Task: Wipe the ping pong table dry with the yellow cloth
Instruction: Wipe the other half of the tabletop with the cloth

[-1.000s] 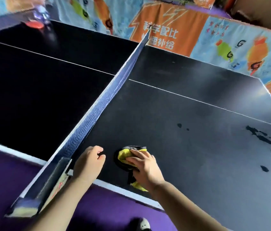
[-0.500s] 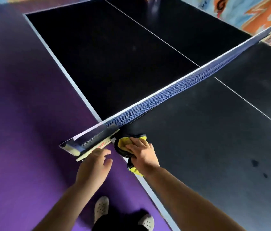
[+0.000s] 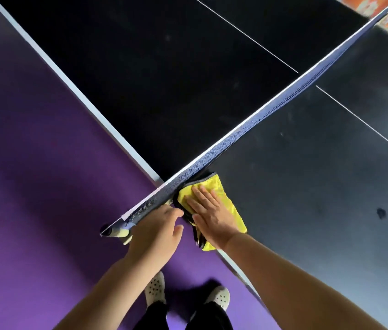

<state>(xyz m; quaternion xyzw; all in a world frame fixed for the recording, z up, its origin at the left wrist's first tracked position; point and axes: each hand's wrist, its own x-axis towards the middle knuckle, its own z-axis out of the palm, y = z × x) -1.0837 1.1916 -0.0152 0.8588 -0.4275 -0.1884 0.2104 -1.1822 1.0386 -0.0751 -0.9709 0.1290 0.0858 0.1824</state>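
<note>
**Entry: wiping the net-side corner of the bench**

Status: The right hand (image 3: 209,210) lies flat on the yellow cloth (image 3: 234,216), fingers straight and slightly spread, palm pressing down. The cloth is opened out on the dark bench (image 3: 307,186), at the near edge and right against the foot of the net (image 3: 259,120), which runs from 8 o'clock to 1 o'clock across the view. The left hand (image 3: 155,232) lies over the net clamp (image 3: 119,232) at 9 o'clock of the cloth. I cannot tell whether it grips the clamp or only rests there.

Method note: Keep the palm flat and the weight even, so the whole cloth stays in contact. Pull in overlapping strokes away from the net, since bunching would leave streaks. Two dark wet spots (image 3: 381,213) sit well apart from the cloth, toward 3 o'clock, and probably belong to the next pass (the surface between looks dull and smeared, though I cannot tell if it is damp). Steadying on the clamp seems sensible while leaning in.

Change from half a second ago: The cloth was then a small wad under bent fingers, and it is now spread wide under a flat palm. The left hand hung just short of the clamp and has now moved onto it. The head has tipped further down, bringing both shoes (image 3: 155,287) into view on the purple floor (image 3: 33,186).
</note>
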